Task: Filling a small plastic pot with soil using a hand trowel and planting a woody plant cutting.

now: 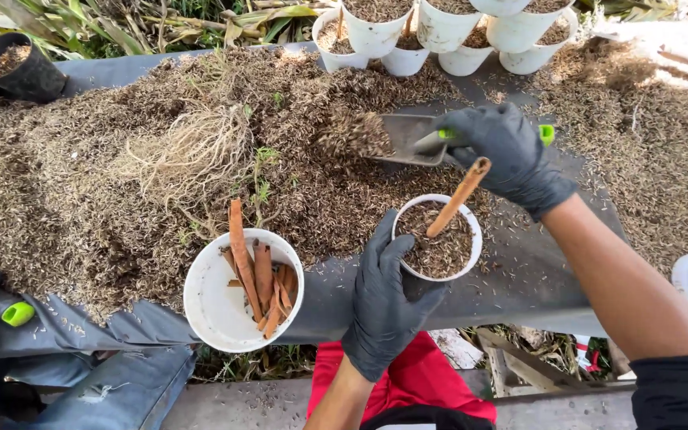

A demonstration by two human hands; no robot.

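The left hand (384,299) clasps a husk-filled cup (437,237) with a stick (457,197) inside, the right hand (511,155) clamps a loaded scoop (396,138), and a bucket (220,310) holds sticks.

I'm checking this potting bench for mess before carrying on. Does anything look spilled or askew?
Yes. Loose husk mix is spread over the grey sheet rather than contained, with grains scattered near the white cup. The brown stick in that cup leans, not upright. A pale root clump lies on the pile.
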